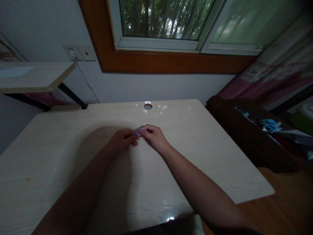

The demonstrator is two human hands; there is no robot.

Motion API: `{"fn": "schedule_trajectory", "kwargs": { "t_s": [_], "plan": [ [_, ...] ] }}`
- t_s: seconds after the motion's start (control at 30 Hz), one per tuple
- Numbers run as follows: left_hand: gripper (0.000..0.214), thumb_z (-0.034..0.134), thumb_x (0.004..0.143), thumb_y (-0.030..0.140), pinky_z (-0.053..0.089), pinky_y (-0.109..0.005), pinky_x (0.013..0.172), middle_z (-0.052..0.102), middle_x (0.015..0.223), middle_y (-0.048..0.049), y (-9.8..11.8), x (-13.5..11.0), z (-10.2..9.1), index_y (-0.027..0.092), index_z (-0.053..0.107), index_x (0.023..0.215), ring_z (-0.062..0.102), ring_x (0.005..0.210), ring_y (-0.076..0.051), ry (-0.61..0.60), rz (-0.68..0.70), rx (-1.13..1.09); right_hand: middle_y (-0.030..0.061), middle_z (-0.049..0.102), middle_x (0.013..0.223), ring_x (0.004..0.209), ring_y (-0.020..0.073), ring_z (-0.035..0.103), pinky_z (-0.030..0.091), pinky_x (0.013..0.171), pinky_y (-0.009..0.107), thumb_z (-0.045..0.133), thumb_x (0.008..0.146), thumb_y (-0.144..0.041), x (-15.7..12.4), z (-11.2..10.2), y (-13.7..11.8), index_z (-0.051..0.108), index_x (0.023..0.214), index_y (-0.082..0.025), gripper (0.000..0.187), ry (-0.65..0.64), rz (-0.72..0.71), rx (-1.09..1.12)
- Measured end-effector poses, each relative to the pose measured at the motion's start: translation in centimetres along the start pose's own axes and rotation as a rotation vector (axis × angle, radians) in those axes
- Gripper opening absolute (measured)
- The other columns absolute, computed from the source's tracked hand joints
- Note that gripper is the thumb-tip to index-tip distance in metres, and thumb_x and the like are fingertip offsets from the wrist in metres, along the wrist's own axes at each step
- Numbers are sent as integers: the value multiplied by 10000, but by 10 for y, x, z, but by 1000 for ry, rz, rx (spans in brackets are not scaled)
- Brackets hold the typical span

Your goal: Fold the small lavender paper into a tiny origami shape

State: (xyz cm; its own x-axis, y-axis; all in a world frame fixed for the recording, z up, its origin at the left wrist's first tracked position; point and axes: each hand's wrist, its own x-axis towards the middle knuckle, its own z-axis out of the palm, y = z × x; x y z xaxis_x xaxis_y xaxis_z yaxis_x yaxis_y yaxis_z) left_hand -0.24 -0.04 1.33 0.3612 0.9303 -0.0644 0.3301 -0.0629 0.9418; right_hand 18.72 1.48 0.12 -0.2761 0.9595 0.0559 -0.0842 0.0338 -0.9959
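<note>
Between my two hands is a small purple piece (138,133), thin and perhaps folded paper; its exact kind is too small to tell. My left hand (125,138) pinches its left end with thumb and index finger, the other fingers curled below. From the right, my right hand (152,133) grips the other end between thumb and fingertips. Both hands are close together just above or on the pale wooden desk (156,176), and most of the purple piece is covered by my fingers.
A round cable hole (148,106) lies near the desk's back edge. At the left, a raised shelf (36,76) stands on black legs. A white cord (85,80) hangs from the wall socket (79,53). Dark furniture (244,130) with clutter is beyond the right edge.
</note>
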Motion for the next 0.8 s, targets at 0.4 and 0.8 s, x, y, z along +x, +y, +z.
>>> {"fn": "schedule_trajectory", "kwargs": {
  "t_s": [0.4,0.8],
  "plan": [
    [308,631,859,434,551,-270,680,731,697,-49,-3,-1,0,140,702,799,692,648,-167,53,-6,-230,20,671,670,588,117,537,418,611,269,747,756,-434,0,-1,-3,712,720,-168,271,64,28,136],
    [269,609,874,391,523,-270,676,711,690,-37,1,-2,-1,150,685,783,659,644,-154,174,46,-219,23,674,658,573,123,535,427,597,269,741,760,-425,2,-3,-6,714,715,-169,262,150,-4,101]
  ]
}}
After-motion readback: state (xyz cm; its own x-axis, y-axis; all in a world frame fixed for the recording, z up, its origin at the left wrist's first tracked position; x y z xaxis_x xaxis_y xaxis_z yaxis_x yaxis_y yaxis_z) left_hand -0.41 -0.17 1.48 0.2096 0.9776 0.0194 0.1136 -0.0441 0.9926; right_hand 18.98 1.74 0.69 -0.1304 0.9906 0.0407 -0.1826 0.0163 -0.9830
